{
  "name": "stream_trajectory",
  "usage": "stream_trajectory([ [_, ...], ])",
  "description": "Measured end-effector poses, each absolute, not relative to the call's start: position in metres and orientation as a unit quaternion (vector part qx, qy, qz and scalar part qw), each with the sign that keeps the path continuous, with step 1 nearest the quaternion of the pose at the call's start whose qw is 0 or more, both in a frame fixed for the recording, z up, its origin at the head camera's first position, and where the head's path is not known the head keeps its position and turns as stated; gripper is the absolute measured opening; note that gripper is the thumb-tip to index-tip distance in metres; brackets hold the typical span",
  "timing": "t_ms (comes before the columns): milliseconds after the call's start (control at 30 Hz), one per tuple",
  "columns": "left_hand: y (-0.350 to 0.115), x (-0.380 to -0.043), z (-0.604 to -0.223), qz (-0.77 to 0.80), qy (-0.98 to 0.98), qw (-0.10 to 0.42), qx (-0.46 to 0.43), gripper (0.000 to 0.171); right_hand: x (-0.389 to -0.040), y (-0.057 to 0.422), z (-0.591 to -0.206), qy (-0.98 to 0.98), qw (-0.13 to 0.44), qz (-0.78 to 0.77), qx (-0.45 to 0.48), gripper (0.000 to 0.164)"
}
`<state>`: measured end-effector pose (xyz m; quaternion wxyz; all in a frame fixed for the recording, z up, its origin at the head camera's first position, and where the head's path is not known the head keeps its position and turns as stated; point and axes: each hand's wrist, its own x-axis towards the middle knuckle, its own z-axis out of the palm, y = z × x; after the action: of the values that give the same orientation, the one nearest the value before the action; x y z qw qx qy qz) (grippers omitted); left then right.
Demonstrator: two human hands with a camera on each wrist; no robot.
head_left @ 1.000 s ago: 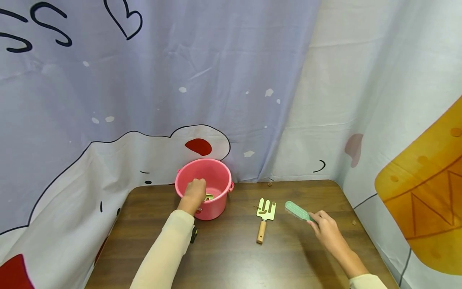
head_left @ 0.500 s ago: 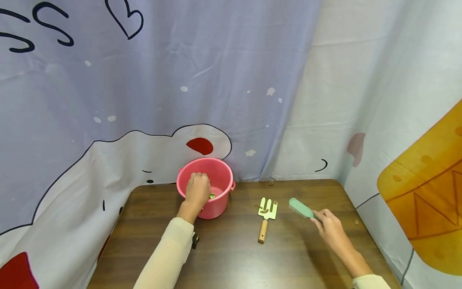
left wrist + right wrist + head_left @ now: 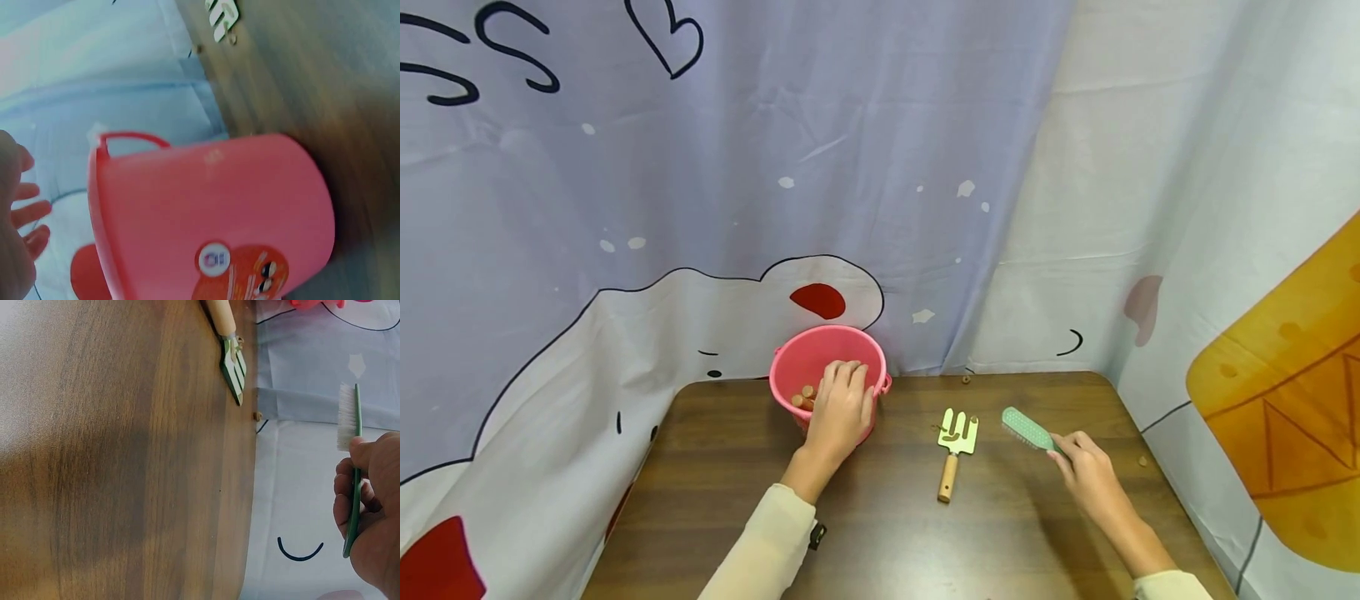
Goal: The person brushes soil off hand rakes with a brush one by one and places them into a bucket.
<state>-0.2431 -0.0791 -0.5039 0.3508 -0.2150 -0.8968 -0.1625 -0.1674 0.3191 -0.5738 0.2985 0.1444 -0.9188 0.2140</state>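
1. The pink bucket stands at the back of the tabletop, and everything below is placed from it.
2. The left hand hangs over the bucket's mouth. In the left wrist view its fingers are apart and loosely bent, with nothing seen in them.
3. Inside the bucket, at its left, are small tan round ends; they look like handle ends, though the hand hides part of the inside.
4. To the right of the bucket, well apart from it, the garden fork lies flat, tines away from the person, wooden handle toward them. Brown bits lie on the tines.
5. Farther right of the bucket, beyond the fork, the right hand is clamped on the green brush by its handle. The brush is raised, bristles facing down, not touching the fork.
6. I judge the step in hand to be putting tools into the bucket, with the left hand having nothing left to place.
7. The next move probably calls for the left hand to lift the fork by its handle, so the brush can sweep its tines.
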Motion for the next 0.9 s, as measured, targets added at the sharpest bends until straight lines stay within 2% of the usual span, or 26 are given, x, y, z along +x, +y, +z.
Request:
stream_trajectory([
  [200,-0.061,-0.233,-0.517,-0.181,-0.852,0.398,-0.288,0.030,-0.169,0.319,-0.577,-0.913,0.312,0.210,0.157,0.033],
  [367,-0.042,-0.228,-0.538,-0.184,-0.837,0.404,-0.321,0.027,-0.165,0.319,-0.581,-0.919,0.294,0.208,0.158,0.034],
  [733,-0.013,-0.220,-0.583,-0.141,-0.885,0.309,-0.319,0.032,-0.161,0.319,-0.585,-0.919,0.295,0.194,0.175,0.036],
  [900,-0.001,-0.216,-0.599,-0.098,-0.919,0.240,-0.296,0.039,-0.158,0.318,-0.590,-0.922,0.288,0.187,0.180,0.036],
])
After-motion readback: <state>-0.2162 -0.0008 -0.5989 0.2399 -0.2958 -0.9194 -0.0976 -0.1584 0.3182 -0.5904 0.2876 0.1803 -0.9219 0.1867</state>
